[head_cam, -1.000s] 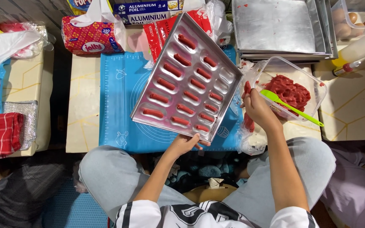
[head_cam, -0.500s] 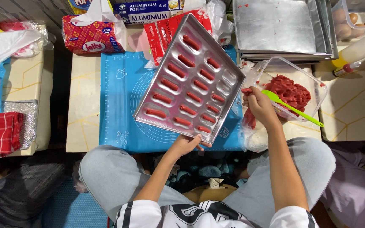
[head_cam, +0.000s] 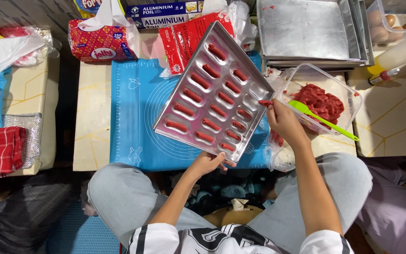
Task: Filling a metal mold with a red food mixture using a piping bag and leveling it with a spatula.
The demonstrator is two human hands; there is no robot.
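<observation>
Blue silicone mat (head_cam: 132, 117) covers the counter (head_cam: 88, 117). Left hand (head_cam: 207, 163) grips the metal mould tray (head_cam: 214, 89) at its 6 o'clock edge, tilted over the mat. Right hand (head_cam: 283, 122) pinches a red dough strip (head_cam: 265, 102) at the tray's 3 o'clock rim. Tray looks stiff and light: hold by the rim. Dough looks soft, sticky.

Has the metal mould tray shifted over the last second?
No. The mould tray keeps its tilt over the blue mat, left hand at its near edge.

Tilted silver mould tray (head_cam: 222, 89), finger-shaped hollows filled with red paste
</observation>
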